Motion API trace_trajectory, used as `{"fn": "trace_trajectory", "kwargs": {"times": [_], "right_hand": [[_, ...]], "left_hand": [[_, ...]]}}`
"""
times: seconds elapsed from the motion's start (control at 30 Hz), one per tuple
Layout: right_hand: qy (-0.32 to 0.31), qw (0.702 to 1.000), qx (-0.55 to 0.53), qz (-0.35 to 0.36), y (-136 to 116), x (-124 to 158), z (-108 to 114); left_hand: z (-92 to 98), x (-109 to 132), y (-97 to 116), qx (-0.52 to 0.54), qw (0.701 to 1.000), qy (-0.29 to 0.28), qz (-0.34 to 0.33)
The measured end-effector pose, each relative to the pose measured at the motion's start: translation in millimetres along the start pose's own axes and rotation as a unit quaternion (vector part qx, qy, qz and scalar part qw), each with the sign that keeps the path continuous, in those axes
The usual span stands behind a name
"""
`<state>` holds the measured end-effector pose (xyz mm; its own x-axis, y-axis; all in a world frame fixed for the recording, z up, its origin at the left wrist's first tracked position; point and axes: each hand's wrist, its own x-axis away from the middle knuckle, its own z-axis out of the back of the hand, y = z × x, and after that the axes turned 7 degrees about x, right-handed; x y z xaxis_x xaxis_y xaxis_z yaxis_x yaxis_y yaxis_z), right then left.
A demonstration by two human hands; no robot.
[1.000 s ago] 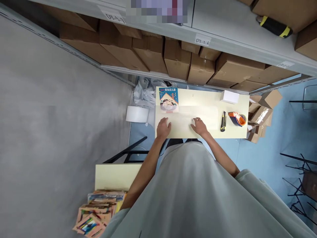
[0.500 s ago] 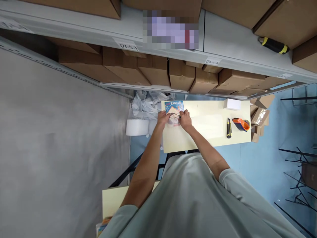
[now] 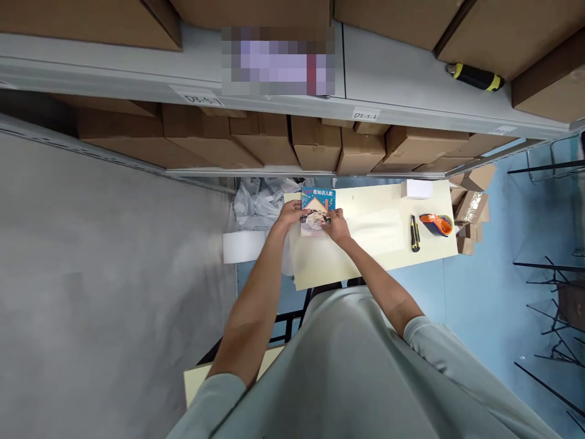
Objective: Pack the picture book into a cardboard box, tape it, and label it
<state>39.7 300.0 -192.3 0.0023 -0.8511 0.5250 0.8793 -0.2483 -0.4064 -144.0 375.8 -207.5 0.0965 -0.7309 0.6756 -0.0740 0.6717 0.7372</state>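
Note:
A blue picture book (image 3: 319,201) with a pale house shape on its cover is at the left end of the cream table (image 3: 375,219). My left hand (image 3: 291,213) grips the book's left edge, thumb over the cover. At the right edge my right hand (image 3: 337,225) holds it too, with fingers curled round the side and thumb on the lower cover. I cannot tell whether the book touches the tabletop.
A utility knife (image 3: 414,233), an orange tape dispenser (image 3: 437,224) and a white box (image 3: 416,189) are on the table's right part. Shelves with cardboard boxes (image 3: 363,149) overhang the far edge. A white roll (image 3: 244,247) and crumpled wrapping (image 3: 260,201) lie left.
My hands have shifted on the book's sides, and more of its cover shows now. The right hand sits slightly lower against it. The whole view has swung a little.

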Motion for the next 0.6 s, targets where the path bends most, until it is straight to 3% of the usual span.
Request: {"fn": "trace_trajectory", "kwargs": {"times": [0.07, 0.17, 0.27, 0.33, 0.4, 0.47, 0.53, 0.6], "right_hand": [[0.007, 1.000, -0.008, 0.009, 12, 4, 2], [0.005, 1.000, -0.014, 0.012, 38, 14, 10], [-0.007, 1.000, -0.013, 0.017, 74, 27, 23], [-0.007, 0.999, -0.026, 0.018, 102, 36, 36], [0.012, 0.997, -0.077, 0.014, 132, 46, 52], [0.042, 0.982, -0.182, -0.001, 164, 60, 70], [0.036, 0.947, -0.319, -0.017, 195, 76, 89], [-0.007, 0.904, -0.428, -0.023, 223, 94, 103]], "left_hand": [[-9.2, 5, 11, -0.026, 0.999, -0.013, -0.040], [-28.1, 21, 34, -0.095, 0.983, -0.006, -0.158], [-48.5, 52, 58, -0.170, 0.941, 0.023, -0.291], [-60.3, 80, 66, -0.186, 0.920, 0.032, -0.342], [-71.2, 109, 64, -0.154, 0.928, 0.029, -0.338], [-83.3, 135, 48, -0.091, 0.953, 0.009, -0.290], [-99.1, 156, 19, -0.017, 0.976, -0.021, -0.217], [-119.6, 173, -16, 0.046, 0.990, -0.040, -0.126]]}}
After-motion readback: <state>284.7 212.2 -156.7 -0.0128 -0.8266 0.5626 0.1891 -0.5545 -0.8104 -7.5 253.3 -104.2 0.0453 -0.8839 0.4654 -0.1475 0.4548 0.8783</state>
